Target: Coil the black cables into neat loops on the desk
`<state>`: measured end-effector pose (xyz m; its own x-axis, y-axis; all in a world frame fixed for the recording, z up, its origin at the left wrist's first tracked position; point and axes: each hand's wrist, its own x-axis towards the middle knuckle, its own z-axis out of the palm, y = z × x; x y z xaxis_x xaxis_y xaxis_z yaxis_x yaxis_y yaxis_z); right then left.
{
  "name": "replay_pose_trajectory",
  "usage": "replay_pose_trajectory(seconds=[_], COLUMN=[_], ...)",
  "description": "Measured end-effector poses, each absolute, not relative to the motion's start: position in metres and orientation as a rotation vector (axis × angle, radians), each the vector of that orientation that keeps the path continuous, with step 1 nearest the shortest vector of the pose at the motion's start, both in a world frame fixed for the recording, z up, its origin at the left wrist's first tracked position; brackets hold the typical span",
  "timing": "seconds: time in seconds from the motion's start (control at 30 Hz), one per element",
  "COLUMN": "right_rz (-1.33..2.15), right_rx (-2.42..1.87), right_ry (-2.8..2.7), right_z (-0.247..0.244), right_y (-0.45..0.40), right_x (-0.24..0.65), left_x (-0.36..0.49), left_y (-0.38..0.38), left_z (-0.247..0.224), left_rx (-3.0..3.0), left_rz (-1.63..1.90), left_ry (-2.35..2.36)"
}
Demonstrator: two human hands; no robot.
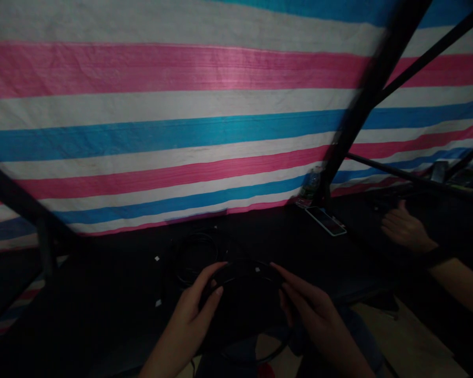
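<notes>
A black cable (240, 276) arches between my two hands over the near edge of the dark table. On its left side, my left hand (199, 302) pinches it between thumb and fingers. My right hand (305, 299) grips the opposite side, fingers closed. Part of the cable hangs in a loop below my right hand, over my lap. A small white tag shows near the top of the arch. Just beyond my left hand lies another coiled black cable (197, 239), hard to make out in the dim light.
Small white pieces (156, 258) lie left of the coil. A phone (325, 221) and a clear bottle (312, 181) are at the back right, by a dark metal post (350, 123). Another person's hand (408, 228) is at the right. A striped tarp (181, 126) hangs behind the table.
</notes>
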<state>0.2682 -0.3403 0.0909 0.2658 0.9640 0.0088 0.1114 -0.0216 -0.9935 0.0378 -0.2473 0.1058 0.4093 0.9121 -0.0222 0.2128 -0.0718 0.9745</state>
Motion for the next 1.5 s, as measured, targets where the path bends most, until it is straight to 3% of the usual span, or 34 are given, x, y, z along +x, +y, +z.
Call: replay_pose_trajectory(seconds=[0.37, 0.67, 0.93, 1.13, 1.5], right_rz=[0.801, 0.674, 0.572, 0.586, 0.838], right_rx=[-1.501, -1.075, -1.034, -1.100, -1.000], right_ry=[-1.166, -0.264, -0.145, -0.229, -0.310], right_z=[0.088, 0.100, 0.114, 0.100, 0.028], right_y=[-0.341, -0.325, -0.321, -0.324, -0.323], right_x=[0.254, 0.257, 0.249, 0.244, 0.153], left_x=[0.045, 0.050, 0.060, 0.053, 0.095], left_y=[-0.247, -0.242, -0.276, -0.265, -0.268], left_z=[0.104, 0.095, 0.059, 0.067, 0.103], left_rx=[1.721, 1.494, 1.403, 1.046, 0.624], left_rz=[0.588, 0.631, 0.402, 0.714, 1.166], left_ry=[0.946, 0.887, 0.836, 1.027, 0.877])
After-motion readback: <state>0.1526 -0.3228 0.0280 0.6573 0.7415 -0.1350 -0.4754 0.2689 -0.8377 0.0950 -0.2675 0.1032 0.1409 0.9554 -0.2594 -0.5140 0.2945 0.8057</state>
